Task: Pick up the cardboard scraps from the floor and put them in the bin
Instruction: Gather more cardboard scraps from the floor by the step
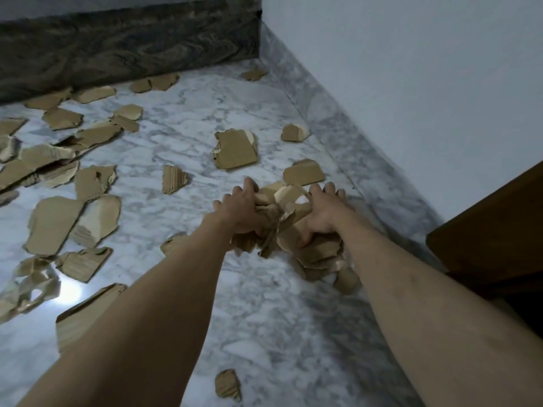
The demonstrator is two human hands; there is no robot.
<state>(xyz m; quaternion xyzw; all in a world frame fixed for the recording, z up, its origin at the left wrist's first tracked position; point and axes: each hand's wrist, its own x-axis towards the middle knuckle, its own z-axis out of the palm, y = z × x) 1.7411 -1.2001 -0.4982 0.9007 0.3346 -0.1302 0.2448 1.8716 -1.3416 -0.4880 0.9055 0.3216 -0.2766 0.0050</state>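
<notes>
A bunch of torn brown cardboard scraps [289, 227] is pressed between my two hands just above the marble floor [264, 312], near the right wall. My left hand [242, 210] clasps the bunch from the left, my right hand [323, 212] from the right and on top. Several more scraps hang or lie under the bunch. Loose scraps are scattered over the floor: a big square one [235, 149] ahead, a ribbed one [173, 179], many at the left [53, 224], a small one near me [227, 384]. No bin is in view.
A dark patterned mattress or bed base [117, 45] runs along the back left. A pale wall [411, 83] with a marble skirting closes the right side. Dark wooden furniture [493, 230] juts in at the right edge.
</notes>
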